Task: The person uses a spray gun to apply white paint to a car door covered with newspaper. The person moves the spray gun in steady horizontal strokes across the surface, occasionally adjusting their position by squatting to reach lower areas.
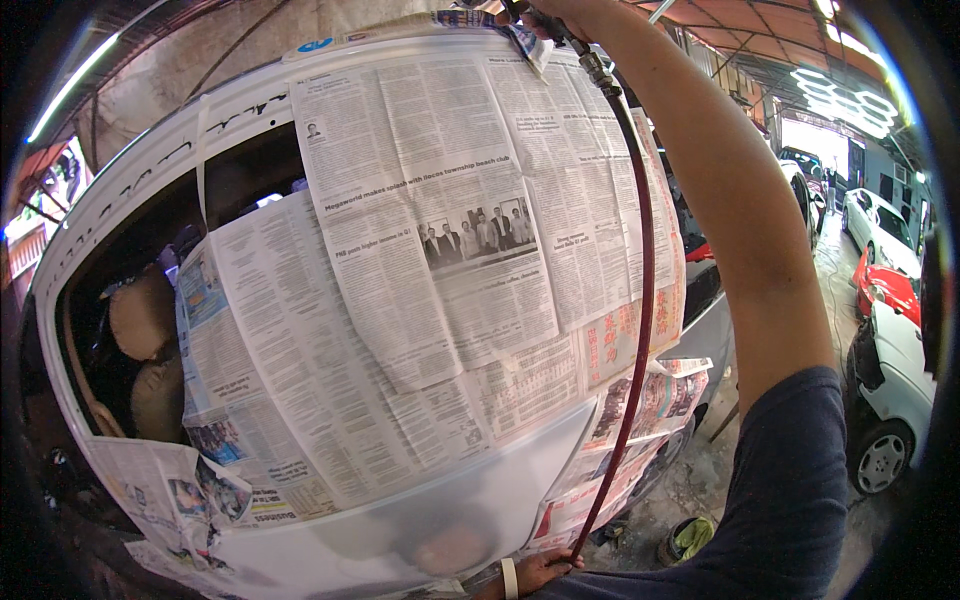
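Observation:
My right arm is raised, and my right hand is closed around a spray gun at the top edge, where most of the gun is cut off. From the gun's metal fitting, a dark red hose hangs down in front of the van. Low in the middle, my left hand is closed on the hose, with a pale band at its wrist. Overlapping newspaper sheets cover much of the white van, whose lower side panel shows bare and glossy with a greyish patch.
An uncovered window opening at left shows tan seats. More newspaper hangs at the van's right lower edge. A container with a green cloth stands on the floor. White cars and a red car part are at right.

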A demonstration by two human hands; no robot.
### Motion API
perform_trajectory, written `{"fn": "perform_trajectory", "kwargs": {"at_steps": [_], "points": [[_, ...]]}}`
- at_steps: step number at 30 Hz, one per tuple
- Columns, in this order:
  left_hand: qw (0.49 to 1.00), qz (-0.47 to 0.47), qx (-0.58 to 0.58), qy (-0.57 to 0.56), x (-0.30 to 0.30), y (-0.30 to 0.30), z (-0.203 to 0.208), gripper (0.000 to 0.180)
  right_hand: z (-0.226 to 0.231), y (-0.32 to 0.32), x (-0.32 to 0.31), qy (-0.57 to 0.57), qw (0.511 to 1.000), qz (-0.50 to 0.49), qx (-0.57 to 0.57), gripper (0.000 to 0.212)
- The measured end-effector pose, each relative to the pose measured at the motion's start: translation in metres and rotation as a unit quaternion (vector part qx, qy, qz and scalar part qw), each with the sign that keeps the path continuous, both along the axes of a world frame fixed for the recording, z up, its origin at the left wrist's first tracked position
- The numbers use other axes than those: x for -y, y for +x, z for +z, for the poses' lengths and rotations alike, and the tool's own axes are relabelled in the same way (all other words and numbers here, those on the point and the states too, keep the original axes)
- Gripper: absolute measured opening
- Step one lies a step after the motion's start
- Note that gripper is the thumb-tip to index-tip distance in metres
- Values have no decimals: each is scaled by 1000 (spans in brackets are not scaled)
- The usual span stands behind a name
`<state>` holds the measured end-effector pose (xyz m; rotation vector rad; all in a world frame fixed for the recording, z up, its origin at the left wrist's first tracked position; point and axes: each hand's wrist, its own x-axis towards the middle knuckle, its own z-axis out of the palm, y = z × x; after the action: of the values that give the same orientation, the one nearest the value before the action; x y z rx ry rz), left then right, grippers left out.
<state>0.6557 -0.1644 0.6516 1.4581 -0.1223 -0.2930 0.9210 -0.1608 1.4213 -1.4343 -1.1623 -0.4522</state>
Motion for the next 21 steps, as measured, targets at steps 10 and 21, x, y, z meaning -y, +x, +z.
{"fn": "perform_trajectory", "kwargs": {"at_steps": [10, 21], "points": [[1000, -3, 0, -1, 4, 3, 12, 26, 3, 32, 7, 47, 998, 18, -46, 49], [999, 12, 18, -45, 7, -6, 16, 29, -2, 58, 14, 83, 996, 6, 14, 36]]}}
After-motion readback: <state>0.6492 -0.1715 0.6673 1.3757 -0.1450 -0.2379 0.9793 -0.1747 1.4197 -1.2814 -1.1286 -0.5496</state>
